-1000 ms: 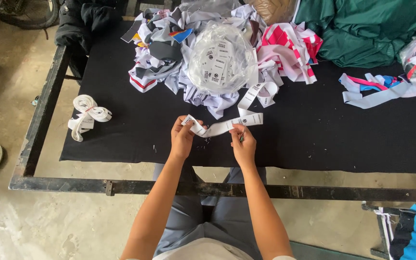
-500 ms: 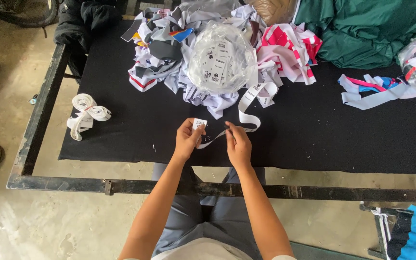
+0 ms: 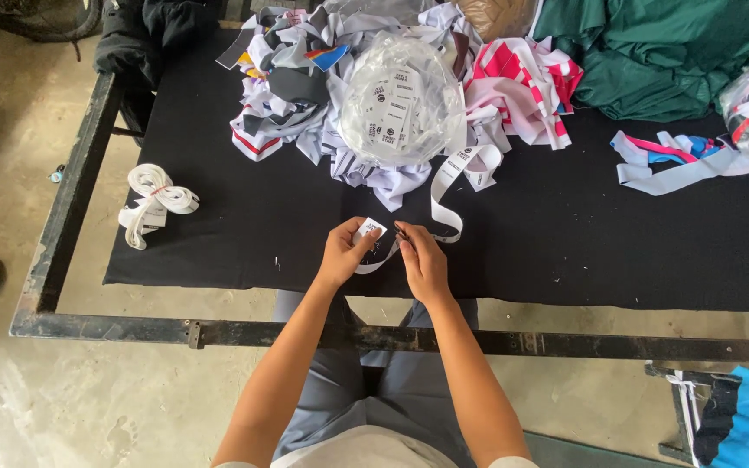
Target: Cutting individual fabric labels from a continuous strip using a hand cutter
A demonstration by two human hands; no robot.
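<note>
Two bare hands meet over the near edge of a black cloth-covered bench (image 3: pixel 218 234), working a white woven label strip (image 3: pixel 446 186). The left hand (image 3: pixel 342 254) pinches a small folded end of the strip, its fingers narrow around a white tab with dark print. The right hand (image 3: pixel 422 260) sits just beside it, fingers closed on the strip together with what looks like a small dark tool, too small to make out. From the hands the strip loops flat and ribbon-like away across the bench toward a clear plastic bag (image 3: pixel 402 100), round and crinkled, filled with cut white labels. Around that bag lies a heap of fabric scraps (image 3: pixel 283 87), white, grey and red-striped, soft and crumpled. Left of the hands, well apart, rests a coiled bundle of white tape (image 3: pixel 156 199). Beyond the bag on the right, green cloth (image 3: pixel 652 52) lies bunched in folds. Under the black cloth, a rusted metal frame (image 3: pixel 88 325) edges the bench.
</note>
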